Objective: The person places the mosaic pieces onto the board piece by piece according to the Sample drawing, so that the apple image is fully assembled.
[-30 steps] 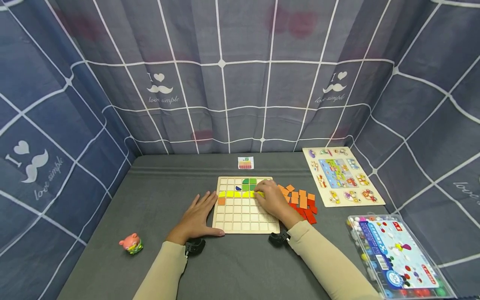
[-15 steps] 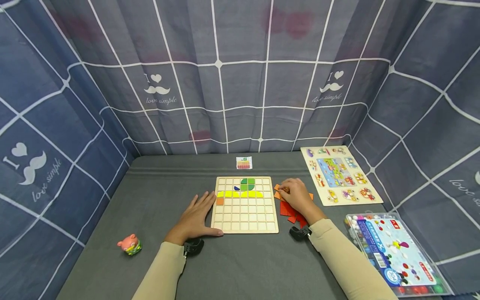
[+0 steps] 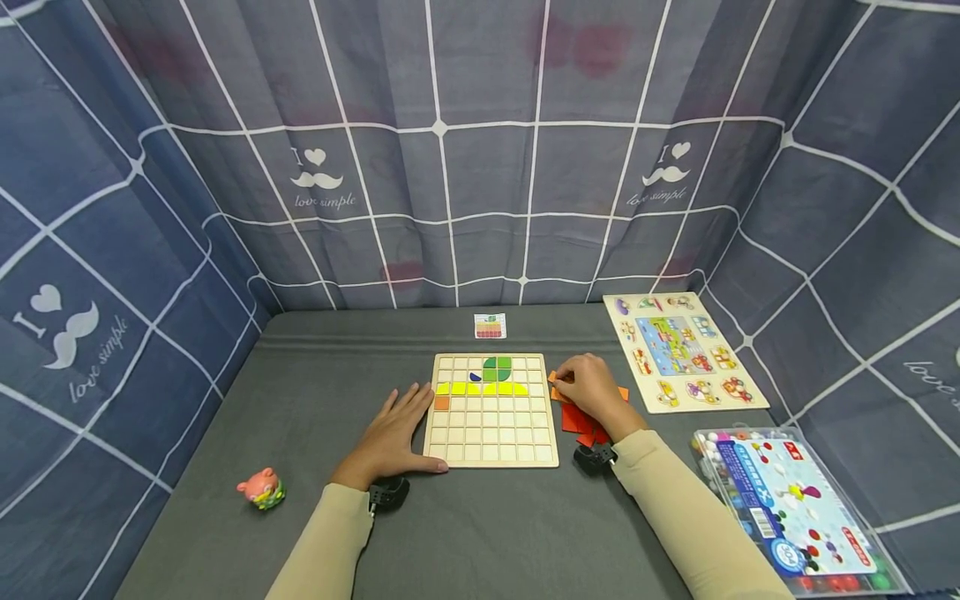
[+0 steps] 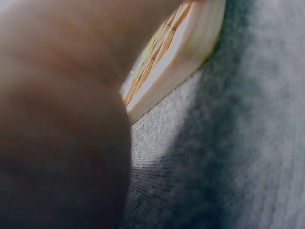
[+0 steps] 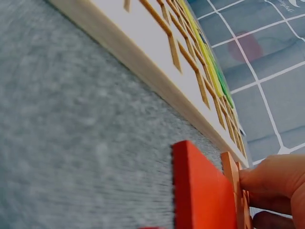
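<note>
**Left hand flat on grid board, right hand in the tile pile**

Biggest first. Dark blue-grey curtain point(image 3: 480, 171) with white grid lines, on the back and both sides. Grey table point(image 3: 487, 542) in front of it.

On the table, near right: clear plastic box point(image 3: 795, 500) of coloured parts under a printed sheet. Just behind it, far right: picture board point(image 3: 675, 348), lying flat and angled.

Centre: wooden grid board point(image 3: 491, 436), flat, the tile pile just off its right side.

My left hand point(image 3: 393, 433): relaxed, fingers straight and spread, fingertips and thumb against the board's left side. Gripping nothing. The wrist view there is mostly blurred hand.

My right hand point(image 3: 592, 387): fingers bent, touching the orange tiles point(image 5: 231, 169) in the pile. Can't tell if one is actually pinched. Red tiles point(image 3: 577, 418) sit nearer me, partly under that hand.

Pig toy point(image 3: 262, 488): near left, well apart from the board. Small printed card point(image 3: 490, 326): behind the board.

Smallest, in the board's cells: yellow pieces point(image 3: 470, 388) in a row, green pieces point(image 3: 504, 363) grouped behind them, one orange square point(image 3: 442, 403) under the row's left end, one blue piece point(image 3: 475, 377) just left of the greens.
</note>
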`<state>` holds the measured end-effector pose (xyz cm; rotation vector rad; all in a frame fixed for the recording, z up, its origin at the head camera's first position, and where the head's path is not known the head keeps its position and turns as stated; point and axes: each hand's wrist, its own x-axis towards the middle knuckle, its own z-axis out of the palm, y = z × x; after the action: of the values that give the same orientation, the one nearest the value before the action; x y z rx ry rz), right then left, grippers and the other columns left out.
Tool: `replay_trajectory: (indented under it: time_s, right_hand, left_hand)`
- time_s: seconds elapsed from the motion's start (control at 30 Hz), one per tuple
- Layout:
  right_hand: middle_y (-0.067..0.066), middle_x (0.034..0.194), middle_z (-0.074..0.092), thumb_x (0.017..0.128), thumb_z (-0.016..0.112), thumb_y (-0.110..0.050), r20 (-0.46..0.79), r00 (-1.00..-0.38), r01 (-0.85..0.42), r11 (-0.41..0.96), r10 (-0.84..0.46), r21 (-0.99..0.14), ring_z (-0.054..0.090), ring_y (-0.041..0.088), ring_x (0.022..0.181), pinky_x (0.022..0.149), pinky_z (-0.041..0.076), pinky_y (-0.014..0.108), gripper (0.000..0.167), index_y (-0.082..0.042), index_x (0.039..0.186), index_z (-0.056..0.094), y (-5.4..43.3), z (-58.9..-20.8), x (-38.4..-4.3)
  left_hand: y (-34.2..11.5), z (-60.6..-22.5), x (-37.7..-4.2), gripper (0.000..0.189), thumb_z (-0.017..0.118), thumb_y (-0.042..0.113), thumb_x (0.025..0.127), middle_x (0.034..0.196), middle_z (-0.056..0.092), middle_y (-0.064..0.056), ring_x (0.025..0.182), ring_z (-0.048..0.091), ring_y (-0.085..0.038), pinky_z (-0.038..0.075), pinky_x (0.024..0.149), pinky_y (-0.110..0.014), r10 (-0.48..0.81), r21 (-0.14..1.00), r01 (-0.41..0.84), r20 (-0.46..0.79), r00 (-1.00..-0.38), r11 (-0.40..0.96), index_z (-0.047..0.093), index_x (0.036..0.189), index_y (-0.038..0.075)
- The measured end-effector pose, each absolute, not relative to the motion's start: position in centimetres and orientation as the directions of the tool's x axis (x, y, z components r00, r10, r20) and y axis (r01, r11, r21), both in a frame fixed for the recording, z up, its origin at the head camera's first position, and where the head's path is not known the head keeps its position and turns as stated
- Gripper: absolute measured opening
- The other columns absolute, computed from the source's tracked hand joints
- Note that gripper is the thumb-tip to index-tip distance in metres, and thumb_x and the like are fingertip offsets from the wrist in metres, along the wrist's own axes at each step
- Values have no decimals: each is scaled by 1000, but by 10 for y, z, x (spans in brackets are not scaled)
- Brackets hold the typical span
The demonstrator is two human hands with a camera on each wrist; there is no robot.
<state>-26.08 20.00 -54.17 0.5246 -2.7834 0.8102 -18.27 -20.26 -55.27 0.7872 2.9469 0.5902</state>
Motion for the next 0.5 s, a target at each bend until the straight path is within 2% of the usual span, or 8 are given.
replay_trajectory:
  time_s: [0.17,0.37,0.5]
  right_hand:
    - [4,97,76,89,86,-15,266,-924,-374,788,-274,-490,66,32,97,90,54,48,6,-9,91,84,200,-539,-261]
    - [3,91,74,89,84,-12,340,-910,-392,758,-237,-522,67,22,81,74,58,42,6,-7,92,83,194,-539,-259]
    - [0,94,73,91,84,-13,339,-903,-418,717,-263,-558,68,17,81,73,59,38,6,-9,95,83,181,-539,-256]
  left_hand:
    - [-203,-552,-182,139,72,90,69,173,20,-10,159,15,-30,5,126,-55,487,371,474,64,-871,799,24,168,6]
    - [-202,-551,-182,138,73,89,69,172,22,-11,158,17,-32,6,126,-57,486,377,476,75,-871,795,25,168,5]
    - [-202,-552,-183,139,73,89,69,173,21,-10,158,16,-31,5,126,-56,485,375,472,68,-872,798,25,168,5]
